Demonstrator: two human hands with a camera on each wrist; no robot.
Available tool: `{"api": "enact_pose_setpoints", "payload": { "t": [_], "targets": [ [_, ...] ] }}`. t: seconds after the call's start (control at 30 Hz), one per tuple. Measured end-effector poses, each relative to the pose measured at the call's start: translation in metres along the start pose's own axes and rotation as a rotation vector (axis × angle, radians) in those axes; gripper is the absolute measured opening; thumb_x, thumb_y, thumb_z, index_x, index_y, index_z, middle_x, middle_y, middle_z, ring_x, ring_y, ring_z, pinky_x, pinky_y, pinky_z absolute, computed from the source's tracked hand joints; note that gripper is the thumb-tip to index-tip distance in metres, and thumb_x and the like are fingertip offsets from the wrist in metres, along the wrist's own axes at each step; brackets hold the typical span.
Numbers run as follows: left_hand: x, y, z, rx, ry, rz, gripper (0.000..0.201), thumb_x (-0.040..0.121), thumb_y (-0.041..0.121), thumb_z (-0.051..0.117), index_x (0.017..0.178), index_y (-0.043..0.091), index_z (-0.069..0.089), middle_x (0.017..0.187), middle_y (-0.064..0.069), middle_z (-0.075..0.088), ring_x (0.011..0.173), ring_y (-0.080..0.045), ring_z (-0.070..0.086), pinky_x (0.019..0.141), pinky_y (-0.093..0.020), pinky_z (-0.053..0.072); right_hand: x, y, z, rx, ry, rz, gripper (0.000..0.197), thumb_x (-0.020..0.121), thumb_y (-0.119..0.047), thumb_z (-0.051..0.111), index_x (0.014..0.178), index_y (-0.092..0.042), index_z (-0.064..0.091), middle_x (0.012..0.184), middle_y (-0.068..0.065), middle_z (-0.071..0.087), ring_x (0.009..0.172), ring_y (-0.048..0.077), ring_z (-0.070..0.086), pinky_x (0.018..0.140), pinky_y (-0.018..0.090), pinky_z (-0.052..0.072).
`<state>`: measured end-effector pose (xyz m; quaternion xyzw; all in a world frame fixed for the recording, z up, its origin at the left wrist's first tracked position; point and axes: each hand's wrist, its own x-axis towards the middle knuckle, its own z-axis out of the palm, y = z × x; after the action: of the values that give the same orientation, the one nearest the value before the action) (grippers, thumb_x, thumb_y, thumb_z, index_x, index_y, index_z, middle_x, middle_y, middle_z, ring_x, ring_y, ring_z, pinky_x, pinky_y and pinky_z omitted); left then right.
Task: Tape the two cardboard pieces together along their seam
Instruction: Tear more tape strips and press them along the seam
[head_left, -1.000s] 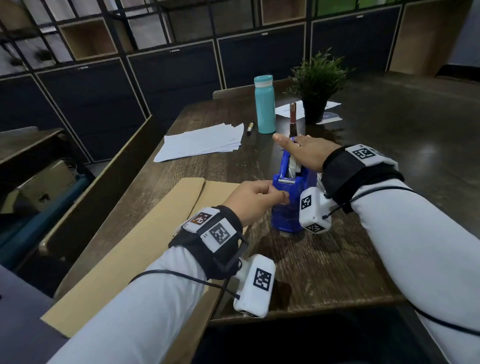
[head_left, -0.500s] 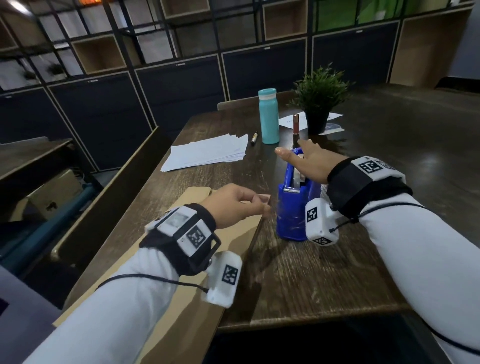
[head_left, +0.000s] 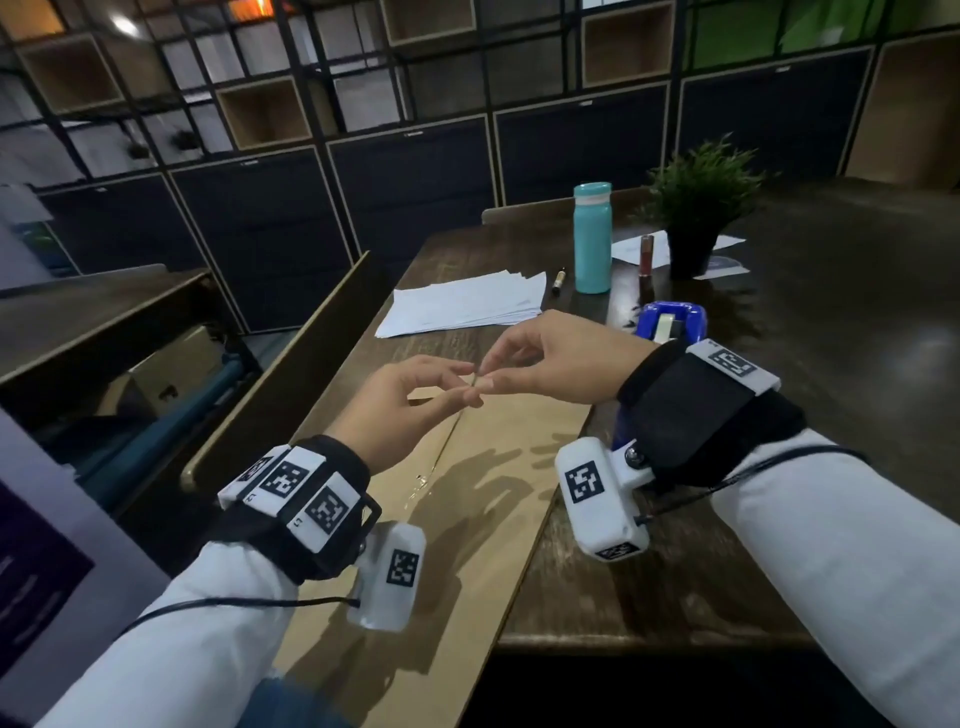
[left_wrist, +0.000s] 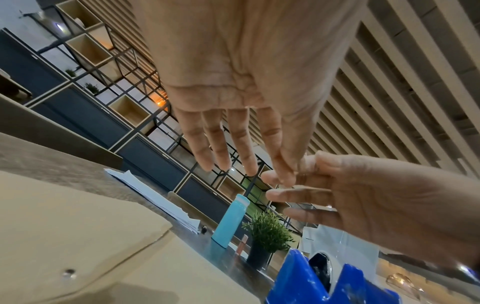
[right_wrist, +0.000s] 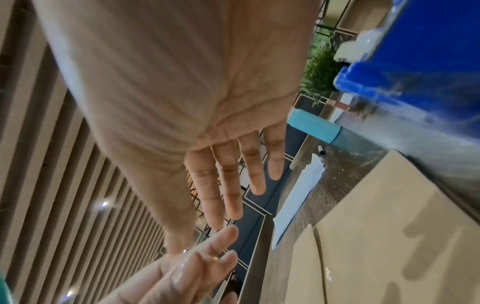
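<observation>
Head view — the left hand (head_left: 402, 402) and right hand (head_left: 553, 364) are met at frame centre, fingertips together, a short clear tape strip (head_left: 480, 382) judged to be pinched between them, though it is barely discernible. The two cardboard pieces (head_left: 493, 467) are laid directly beneath the hands, their seam (head_left: 441, 457) run as a long axis from lower centre up toward the fingertips; both hands are held about equally near its far end. A blue tape dispenser (head_left: 672, 322) is placed at right, behind the right wrist; a paper stack (head_left: 462, 306), teal bottle (head_left: 592, 236) and potted plant (head_left: 698, 208) are ranged in the upper half on the table (head_left: 675, 571), none across the seam. Left wrist view — the left hand's thumb and forefinger are closed at centre right, the other fingers spread, and the right hand is met from the right edge; cardboard is seen at lower left. Right wrist view — the right hand's fingers are extended, thumb and forefinger joined to the left hand's fingertips at lower centre, a glint of tape noted there; cardboard fills the lower right, the dispenser the upper right.
</observation>
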<state>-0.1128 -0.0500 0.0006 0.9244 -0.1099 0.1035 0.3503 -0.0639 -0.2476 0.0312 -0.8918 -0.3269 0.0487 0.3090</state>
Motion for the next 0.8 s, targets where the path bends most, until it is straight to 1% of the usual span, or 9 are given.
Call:
{"api": "enact_pose_setpoints", "payload": {
  "t": [0.17,0.27,0.33,0.4,0.5,0.57,0.63,0.7,0.8],
  "targets": [
    [-0.01,-0.013,-0.007,-0.016,0.018,-0.011,0.02,0.086,0.038,0.063,0.086,0.022,0.075,0.118,0.018,0.062,0.111,0.002,0.054,0.102,-0.031,0.038,0.013,-0.007,0.023,0.093,0.076,-0.028,0.018,0.085,-0.038,0.067,0.092,-0.022,0.072,0.095,-0.005,0.07,0.09,0.008,0.062,0.079,0.025,0.048],
    [-0.011,-0.017,-0.008,-0.044,0.025,-0.008,0.018,0.088,0.035,0.063,0.085,0.022,0.075,0.113,0.022,0.063,0.109,0.003,0.055,0.104,-0.035,0.04,0.017,-0.012,0.032,0.093,0.128,-0.063,0.013,0.088,-0.03,0.065,0.087,-0.018,0.07,0.083,-0.011,0.067,0.084,0.008,0.06,0.071,0.024,0.046],
    [-0.012,-0.021,-0.01,-0.091,0.026,-0.033,0.017,0.088,0.035,0.062,0.087,0.024,0.075,0.11,0.023,0.065,0.107,0.003,0.058,0.103,-0.037,0.043,0.02,-0.016,0.037,0.061,0.179,-0.091,0.01,0.089,-0.029,0.064,0.084,-0.021,0.068,0.085,-0.011,0.065,0.087,0.008,0.059,0.077,0.028,0.048],
    [-0.012,-0.026,-0.012,-0.116,0.007,-0.064,0.015,0.089,0.035,0.06,0.095,0.03,0.074,0.111,0.017,0.068,0.106,0.0,0.06,0.102,-0.037,0.046,0.023,-0.017,0.042,-0.016,0.221,-0.113,0.008,0.09,-0.028,0.061,0.084,-0.024,0.064,0.093,-0.01,0.062,0.092,0.008,0.057,0.084,0.031,0.048],
    [-0.009,-0.037,-0.019,-0.083,-0.125,-0.188,0.02,0.093,0.035,0.056,0.109,0.04,0.066,0.117,0.011,0.067,0.109,-0.011,0.061,0.098,-0.038,0.049,0.027,-0.016,0.05,-0.134,0.248,-0.1,0.005,0.092,-0.029,0.055,0.087,-0.028,0.056,0.098,-0.009,0.059,0.095,0.014,0.057,0.086,0.039,0.049],
    [-0.009,-0.045,-0.022,-0.012,-0.24,-0.3,0.03,0.095,0.034,0.054,0.124,0.034,0.057,0.122,0.008,0.063,0.113,-0.014,0.06,0.098,-0.036,0.049,0.028,-0.014,0.052,-0.113,0.276,-0.057,0.006,0.093,-0.028,0.053,0.088,-0.025,0.055,0.097,-0.006,0.061,0.092,0.018,0.058,0.083,0.039,0.049],
    [-0.008,-0.054,-0.024,0.124,-0.321,-0.357,0.038,0.095,0.033,0.054,0.133,0.029,0.051,0.132,0.007,0.057,0.116,-0.012,0.056,0.101,-0.033,0.046,0.029,-0.012,0.052,-0.064,0.26,-0.001,0.01,0.094,-0.026,0.053,0.093,-0.018,0.059,0.098,-0.002,0.062,0.09,0.018,0.058,0.079,0.032,0.047],
    [-0.007,-0.062,-0.026,0.286,-0.377,-0.389,0.037,0.094,0.038,0.053,0.131,0.033,0.053,0.134,0.009,0.055,0.118,-0.011,0.054,0.103,-0.032,0.042,0.03,-0.009,0.052,-0.033,0.196,0.051,0.017,0.095,-0.025,0.053,0.096,-0.011,0.062,0.098,0.001,0.064,0.091,0.018,0.058,0.076,0.029,0.043],
    [-0.006,-0.071,-0.026,0.396,-0.452,-0.443,0.031,0.092,0.043,0.053,0.123,0.043,0.058,0.129,0.008,0.058,0.111,-0.012,0.06,0.099,-0.035,0.048,0.035,-0.004,0.056,0.044,0.096,0.107,0.025,0.094,-0.023,0.053,0.098,-0.002,0.065,0.09,0.002,0.066,0.091,0.021,0.062,0.078,0.03,0.047]
  ]
}}
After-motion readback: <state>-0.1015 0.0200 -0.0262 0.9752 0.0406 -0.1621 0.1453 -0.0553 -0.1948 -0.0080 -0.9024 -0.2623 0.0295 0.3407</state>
